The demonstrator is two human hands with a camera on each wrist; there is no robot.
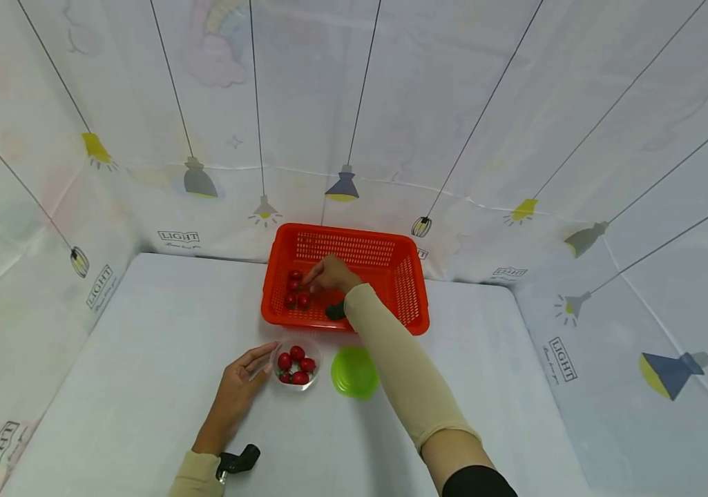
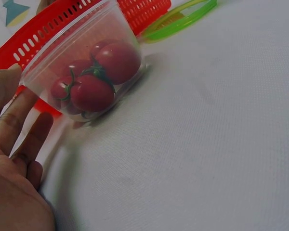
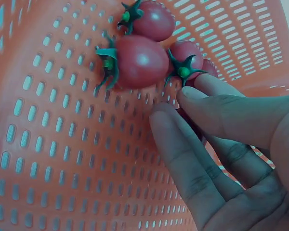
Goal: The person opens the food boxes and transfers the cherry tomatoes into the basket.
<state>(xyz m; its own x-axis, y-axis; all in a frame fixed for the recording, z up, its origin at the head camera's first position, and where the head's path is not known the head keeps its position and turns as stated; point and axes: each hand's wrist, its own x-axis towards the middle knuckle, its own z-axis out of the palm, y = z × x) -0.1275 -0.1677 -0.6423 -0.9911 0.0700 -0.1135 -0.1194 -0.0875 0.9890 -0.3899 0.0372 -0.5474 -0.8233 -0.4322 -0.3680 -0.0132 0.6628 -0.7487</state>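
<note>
My right hand (image 1: 333, 274) reaches down inside the red plastic basket (image 1: 414, 276). Between its thumb and fingers, in the right wrist view, sits a small dark red cherry tomato (image 3: 190, 124), mostly covered by the fingers. Several more cherry tomatoes (image 3: 143, 62) with green stems lie in the basket close to that hand. My left hand (image 1: 238, 386) is beside a clear plastic container (image 2: 119, 24), its fingers extended, with fingertips against the container's side near the rim. Inside the container are several cherry tomatoes (image 2: 92, 93).
A bright green round lid (image 1: 354, 373) lies on the white table (image 1: 161, 345), right of the container and in front of the basket. Behind the table hangs a white backdrop (image 1: 304, 124) printed with lamps.
</note>
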